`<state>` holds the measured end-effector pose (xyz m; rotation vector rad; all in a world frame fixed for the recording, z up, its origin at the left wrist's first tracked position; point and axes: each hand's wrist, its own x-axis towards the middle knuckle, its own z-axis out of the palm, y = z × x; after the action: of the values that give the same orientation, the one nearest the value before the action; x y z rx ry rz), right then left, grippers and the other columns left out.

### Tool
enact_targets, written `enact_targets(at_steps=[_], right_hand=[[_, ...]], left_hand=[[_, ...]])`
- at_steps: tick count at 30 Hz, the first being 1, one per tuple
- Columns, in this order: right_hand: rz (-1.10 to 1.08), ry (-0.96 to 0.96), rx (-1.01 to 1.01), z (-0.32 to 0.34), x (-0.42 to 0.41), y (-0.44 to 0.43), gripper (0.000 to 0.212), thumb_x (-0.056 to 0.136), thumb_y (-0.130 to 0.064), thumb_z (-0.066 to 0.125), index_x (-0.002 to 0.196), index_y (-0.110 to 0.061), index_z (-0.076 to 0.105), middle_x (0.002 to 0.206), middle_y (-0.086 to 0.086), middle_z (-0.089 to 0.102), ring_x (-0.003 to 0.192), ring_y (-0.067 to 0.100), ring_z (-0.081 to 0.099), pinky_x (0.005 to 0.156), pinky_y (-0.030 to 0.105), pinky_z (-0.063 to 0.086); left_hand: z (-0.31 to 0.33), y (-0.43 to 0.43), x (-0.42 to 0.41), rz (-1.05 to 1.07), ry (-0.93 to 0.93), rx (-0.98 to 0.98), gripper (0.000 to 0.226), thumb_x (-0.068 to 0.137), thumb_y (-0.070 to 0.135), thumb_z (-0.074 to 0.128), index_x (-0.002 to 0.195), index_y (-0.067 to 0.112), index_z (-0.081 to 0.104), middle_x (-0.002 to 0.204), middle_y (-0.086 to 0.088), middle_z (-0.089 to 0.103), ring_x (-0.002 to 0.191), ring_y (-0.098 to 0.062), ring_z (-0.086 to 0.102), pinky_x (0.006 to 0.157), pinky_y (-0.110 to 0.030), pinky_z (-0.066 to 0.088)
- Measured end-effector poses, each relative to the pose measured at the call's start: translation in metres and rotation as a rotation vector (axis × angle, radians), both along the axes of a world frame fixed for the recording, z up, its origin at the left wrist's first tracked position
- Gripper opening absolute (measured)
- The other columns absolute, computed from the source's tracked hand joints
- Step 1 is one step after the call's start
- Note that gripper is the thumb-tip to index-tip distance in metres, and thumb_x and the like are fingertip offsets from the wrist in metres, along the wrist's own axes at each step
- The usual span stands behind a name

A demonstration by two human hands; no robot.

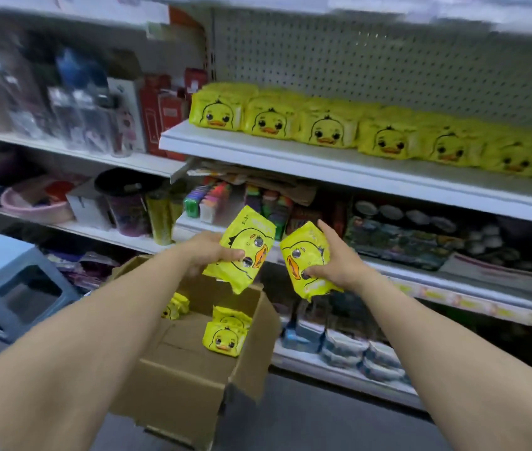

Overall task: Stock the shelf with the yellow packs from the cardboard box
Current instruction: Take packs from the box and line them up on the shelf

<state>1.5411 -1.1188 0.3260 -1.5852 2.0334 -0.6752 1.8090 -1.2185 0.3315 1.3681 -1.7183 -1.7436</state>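
Left hand wrapped round one yellow pack, right hand gripping another pack, both held tilted above the cardboard box. Few more packs left in box, w/ a full row already on the shelf.

Both forearms bare, extended forward and converging. Left hand palm turned inward, thumb across the front of a yellow pack, fingers behind. Right hand grips a second yellow pack, index finger raised along its edge
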Motion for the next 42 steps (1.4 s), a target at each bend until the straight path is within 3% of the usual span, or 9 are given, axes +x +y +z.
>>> enact_targets(at_steps=[4,7,13,17,20,26,35,37,42], right_hand=[[-0.048,0.041,-0.026,0.038,-0.048,0.041,0.115,0.064,-0.025,0.089,0.155,-0.022,0.020,0.147,0.003,0.047,0.133,0.023,0.045,0.104,0.027,0.036],[-0.061,0.094,-0.050,0.057,-0.081,0.069,0.093,0.063,-0.025,0.089,0.142,-0.021,0.040,0.131,0.002,0.058,0.122,0.024,0.054,0.090,0.026,0.041],[-0.090,0.133,-0.095,0.089,-0.131,0.116,0.079,0.074,-0.018,0.082,0.141,-0.026,0.042,0.130,0.003,0.059,0.116,0.025,0.055,0.082,0.026,0.044],[-0.072,0.117,-0.067,0.107,-0.160,0.140,0.073,0.076,-0.012,0.080,0.137,-0.033,0.045,0.125,-0.002,0.060,0.103,0.021,0.061,0.065,0.023,0.051],[-0.096,0.151,-0.083,0.121,-0.183,0.149,0.077,0.074,-0.014,0.082,0.138,-0.034,0.045,0.129,-0.004,0.058,0.114,0.021,0.056,0.080,0.032,0.052],[-0.126,0.179,-0.100,0.135,-0.225,0.146,0.070,0.072,-0.012,0.084,0.131,-0.031,0.052,0.122,-0.009,0.056,0.109,0.018,0.057,0.080,0.031,0.052],[-0.195,0.206,-0.115,0.161,-0.321,0.099,0.066,0.068,-0.016,0.087,0.124,-0.034,0.058,0.119,-0.009,0.058,0.102,0.020,0.061,0.085,0.042,0.057],[-0.215,0.198,-0.107,0.169,-0.348,0.085,0.068,0.068,-0.014,0.087,0.126,-0.032,0.058,0.117,-0.010,0.058,0.107,0.020,0.059,0.090,0.041,0.054],[-0.275,0.242,-0.101,0.181,-0.417,0.049,0.069,0.066,-0.015,0.089,0.128,-0.024,0.059,0.118,-0.007,0.062,0.111,0.019,0.059,0.095,0.035,0.049]], left_hand=[[0.044,0.033,-0.052,-0.062,-0.035,-0.083,0.031,0.083,0.003,0.073,0.113,0.003,0.064,0.106,-0.019,0.072,0.097,-0.035,0.070,0.089,-0.048,0.056],[0.070,0.053,-0.089,-0.113,-0.067,-0.169,0.026,0.082,0.005,0.074,0.107,0.007,0.067,0.098,-0.013,0.075,0.090,-0.028,0.073,0.078,-0.038,0.059],[0.112,0.074,-0.143,-0.197,-0.176,-0.331,0.023,0.082,0.007,0.076,0.104,0.004,0.069,0.087,-0.008,0.076,0.073,-0.018,0.073,0.060,-0.027,0.056],[0.132,0.076,-0.170,-0.229,-0.243,-0.412,0.022,0.079,0.015,0.080,0.099,0.010,0.070,0.090,-0.008,0.076,0.079,-0.021,0.073,0.068,-0.030,0.054],[0.146,0.074,-0.192,-0.224,-0.297,-0.479,0.025,0.077,0.017,0.082,0.094,0.012,0.065,0.088,-0.007,0.072,0.074,-0.018,0.068,0.059,-0.028,0.050],[0.166,0.057,-0.246,-0.243,-0.293,-0.503,0.056,0.070,0.017,0.086,0.118,0.004,0.060,0.104,-0.012,0.070,0.091,-0.028,0.069,0.082,-0.041,0.057],[0.184,-0.002,-0.362,-0.318,-0.289,-0.579,0.033,0.073,0.017,0.085,0.099,0.011,0.064,0.102,-0.010,0.070,0.089,-0.025,0.065,0.084,-0.035,0.051],[0.189,-0.020,-0.390,-0.326,-0.281,-0.598,0.045,0.072,0.015,0.085,0.110,0.007,0.064,0.111,-0.013,0.069,0.094,-0.026,0.064,0.086,-0.034,0.048],[0.196,-0.060,-0.455,-0.391,-0.432,-0.682,0.092,0.073,0.034,0.084,0.149,0.013,0.036,0.151,-0.008,0.040,0.136,-0.031,0.041,0.110,-0.039,0.035]])
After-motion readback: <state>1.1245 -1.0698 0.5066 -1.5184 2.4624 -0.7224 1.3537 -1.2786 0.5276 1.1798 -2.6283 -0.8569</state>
